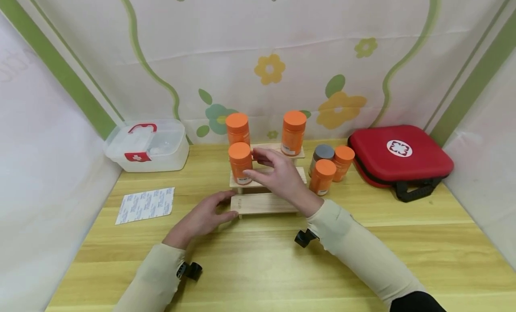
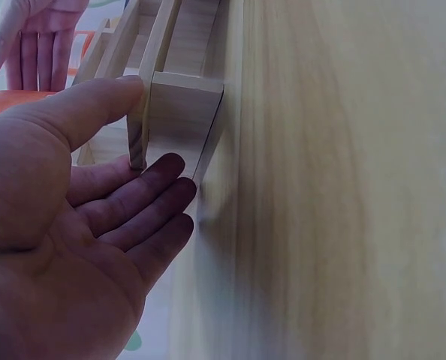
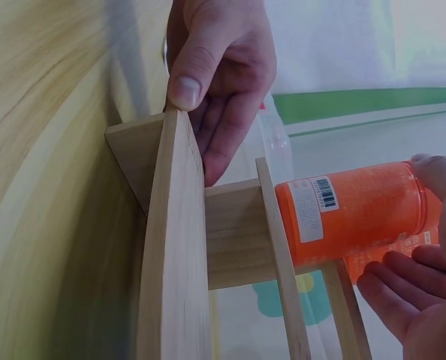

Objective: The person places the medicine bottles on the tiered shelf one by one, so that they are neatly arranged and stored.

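Observation:
A three-step wooden rack (image 1: 264,203) stands mid-table. My left hand (image 1: 205,215) pinches the left end of its lowest board, thumb on the upper face and index finger underneath, as the left wrist view shows (image 2: 80,187). An orange bottle (image 1: 240,164) stands upright on the middle step's left end. Beside it is my right hand (image 1: 278,173), thumb at the bottle near its lid, the other fingers loosely extended and apart from it. Two more orange bottles stand on the top step, one at the left (image 1: 238,128), one at the right (image 1: 294,133).
Right of the rack stand two orange bottles (image 1: 322,177) and a grey-lidded one (image 1: 324,152). A red first-aid case (image 1: 401,153) lies at the far right. At the left are a clear plastic box (image 1: 169,146) and a printed white sheet (image 1: 146,206). A patterned curtain hangs behind.

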A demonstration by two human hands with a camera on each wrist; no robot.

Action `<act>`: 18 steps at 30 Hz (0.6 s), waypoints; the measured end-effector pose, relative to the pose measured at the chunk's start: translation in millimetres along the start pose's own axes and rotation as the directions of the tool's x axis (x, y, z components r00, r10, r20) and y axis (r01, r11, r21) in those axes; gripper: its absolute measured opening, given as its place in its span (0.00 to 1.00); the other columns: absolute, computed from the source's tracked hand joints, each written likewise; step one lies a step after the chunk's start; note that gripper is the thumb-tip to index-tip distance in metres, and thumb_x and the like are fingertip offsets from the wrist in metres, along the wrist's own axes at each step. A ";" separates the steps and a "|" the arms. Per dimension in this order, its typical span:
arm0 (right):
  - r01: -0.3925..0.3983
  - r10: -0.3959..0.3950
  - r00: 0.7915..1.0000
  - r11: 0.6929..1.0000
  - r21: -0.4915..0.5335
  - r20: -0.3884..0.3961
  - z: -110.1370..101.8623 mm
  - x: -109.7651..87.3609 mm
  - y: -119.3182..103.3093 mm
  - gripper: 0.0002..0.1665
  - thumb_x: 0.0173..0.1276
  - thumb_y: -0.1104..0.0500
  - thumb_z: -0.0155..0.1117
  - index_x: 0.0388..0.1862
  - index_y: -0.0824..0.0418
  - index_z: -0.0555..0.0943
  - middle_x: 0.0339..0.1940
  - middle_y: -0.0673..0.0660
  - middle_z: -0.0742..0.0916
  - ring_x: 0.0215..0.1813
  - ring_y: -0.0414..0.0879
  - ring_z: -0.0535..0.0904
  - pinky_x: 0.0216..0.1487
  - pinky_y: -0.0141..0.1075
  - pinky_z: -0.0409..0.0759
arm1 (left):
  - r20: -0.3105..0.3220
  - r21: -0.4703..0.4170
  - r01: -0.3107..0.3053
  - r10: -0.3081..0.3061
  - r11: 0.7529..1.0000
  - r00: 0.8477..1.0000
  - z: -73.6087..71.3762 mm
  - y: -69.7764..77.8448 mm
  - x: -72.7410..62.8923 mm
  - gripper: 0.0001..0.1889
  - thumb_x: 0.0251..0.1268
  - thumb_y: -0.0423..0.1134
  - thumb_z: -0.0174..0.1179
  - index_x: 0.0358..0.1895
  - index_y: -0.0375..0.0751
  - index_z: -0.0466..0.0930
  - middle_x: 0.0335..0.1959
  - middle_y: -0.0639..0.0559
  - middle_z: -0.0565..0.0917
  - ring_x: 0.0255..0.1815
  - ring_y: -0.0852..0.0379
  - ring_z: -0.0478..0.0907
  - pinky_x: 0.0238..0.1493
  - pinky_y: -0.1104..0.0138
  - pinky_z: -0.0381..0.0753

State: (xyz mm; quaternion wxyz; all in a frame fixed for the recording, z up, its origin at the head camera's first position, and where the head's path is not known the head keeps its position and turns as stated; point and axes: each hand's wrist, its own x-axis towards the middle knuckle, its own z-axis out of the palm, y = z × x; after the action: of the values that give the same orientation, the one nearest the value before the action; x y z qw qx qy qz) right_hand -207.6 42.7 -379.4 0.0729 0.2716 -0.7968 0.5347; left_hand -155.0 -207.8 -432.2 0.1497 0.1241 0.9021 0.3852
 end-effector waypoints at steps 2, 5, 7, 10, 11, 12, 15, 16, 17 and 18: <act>0.001 -0.001 1.000 1.000 -0.009 -0.002 -3.7 -3.6 -0.5 0.36 0.69 0.58 0.81 0.71 0.69 0.80 0.66 0.65 0.88 0.68 0.58 0.86 0.70 0.47 0.86 | 0.001 0.004 0.001 -0.001 1.000 1.000 0.0 0.1 0.3 0.34 0.77 0.47 0.69 0.80 0.43 0.71 0.78 0.41 0.76 0.81 0.37 0.70 0.83 0.39 0.67; -0.008 0.008 1.000 1.000 -0.025 -0.008 -9.3 -9.2 -0.4 0.36 0.69 0.57 0.81 0.72 0.69 0.79 0.67 0.65 0.88 0.69 0.58 0.86 0.70 0.51 0.86 | 0.003 0.009 0.003 -0.003 1.000 1.000 0.0 0.3 0.3 0.34 0.77 0.47 0.69 0.81 0.43 0.71 0.79 0.41 0.75 0.81 0.37 0.70 0.83 0.39 0.67; -0.020 0.019 1.000 0.999 -0.040 -0.010 -13.2 -12.3 0.0 0.36 0.69 0.57 0.81 0.72 0.68 0.79 0.68 0.63 0.88 0.70 0.57 0.85 0.72 0.51 0.85 | 0.004 0.008 0.004 -0.005 1.000 1.000 -0.1 1.0 0.2 0.34 0.77 0.47 0.69 0.81 0.43 0.71 0.79 0.40 0.75 0.82 0.37 0.70 0.83 0.39 0.67; -0.018 0.017 1.000 0.998 -0.056 -0.016 -19.8 -16.6 1.8 0.36 0.70 0.57 0.80 0.72 0.68 0.79 0.68 0.62 0.88 0.70 0.56 0.85 0.73 0.49 0.84 | 0.003 0.004 0.007 -0.007 1.000 1.000 0.2 1.2 0.2 0.34 0.77 0.47 0.69 0.80 0.43 0.71 0.79 0.40 0.75 0.81 0.37 0.70 0.83 0.39 0.67; -0.013 0.012 1.000 0.998 -0.062 -0.020 -22.1 -17.9 2.0 0.36 0.70 0.57 0.80 0.72 0.68 0.80 0.67 0.62 0.88 0.70 0.56 0.86 0.73 0.48 0.84 | 0.003 0.004 0.010 -0.010 1.000 1.000 0.1 1.4 0.3 0.34 0.77 0.47 0.69 0.80 0.43 0.71 0.79 0.40 0.75 0.81 0.37 0.70 0.83 0.39 0.67; -0.007 0.005 1.000 0.998 -0.063 -0.023 -24.3 -19.2 2.3 0.35 0.70 0.58 0.80 0.72 0.68 0.80 0.67 0.63 0.88 0.69 0.57 0.86 0.73 0.47 0.84 | 0.003 0.004 0.012 -0.012 1.000 1.000 -0.1 1.6 0.2 0.34 0.77 0.47 0.69 0.80 0.43 0.71 0.79 0.40 0.75 0.81 0.37 0.70 0.83 0.39 0.67; 0.017 -0.019 0.999 0.998 -0.060 -0.041 -31.1 -23.1 2.3 0.33 0.69 0.60 0.80 0.70 0.68 0.81 0.65 0.64 0.89 0.67 0.58 0.88 0.71 0.48 0.85 | 0.003 0.011 0.017 -0.017 1.000 1.000 -0.7 1.8 0.2 0.34 0.77 0.47 0.68 0.81 0.43 0.71 0.79 0.40 0.75 0.81 0.37 0.70 0.83 0.39 0.67; 0.023 -0.025 0.999 0.998 -0.057 -0.044 -33.0 -24.5 2.2 0.32 0.68 0.61 0.80 0.69 0.68 0.82 0.64 0.65 0.89 0.66 0.58 0.88 0.71 0.49 0.86 | 0.003 0.013 0.019 -0.019 1.000 1.000 -1.1 2.2 0.0 0.33 0.77 0.47 0.68 0.81 0.43 0.71 0.79 0.39 0.75 0.81 0.37 0.70 0.83 0.39 0.68; 0.027 -0.029 0.999 0.998 -0.057 -0.046 -34.8 -25.6 2.3 0.32 0.68 0.61 0.81 0.69 0.67 0.82 0.64 0.65 0.90 0.65 0.58 0.88 0.70 0.49 0.86 | 0.003 0.014 0.021 -0.021 1.000 1.000 -1.4 2.6 -0.3 0.33 0.77 0.46 0.68 0.80 0.43 0.71 0.79 0.39 0.75 0.81 0.36 0.70 0.83 0.39 0.68; 0.028 -0.031 0.998 0.998 -0.056 -0.048 -36.6 -26.8 2.7 0.31 0.68 0.61 0.81 0.68 0.67 0.82 0.64 0.65 0.90 0.66 0.58 0.88 0.70 0.49 0.86 | 0.002 0.015 0.020 -0.020 1.000 1.000 -1.4 2.8 -0.7 0.33 0.77 0.46 0.68 0.80 0.43 0.71 0.79 0.39 0.75 0.81 0.36 0.70 0.83 0.39 0.68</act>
State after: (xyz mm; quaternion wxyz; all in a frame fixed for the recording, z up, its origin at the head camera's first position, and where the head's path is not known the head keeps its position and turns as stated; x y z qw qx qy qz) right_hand -192.8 85.7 -377.3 0.1079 0.2678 -0.8053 0.5178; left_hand -154.6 -207.1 -429.1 0.1536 0.1164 0.9060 0.3768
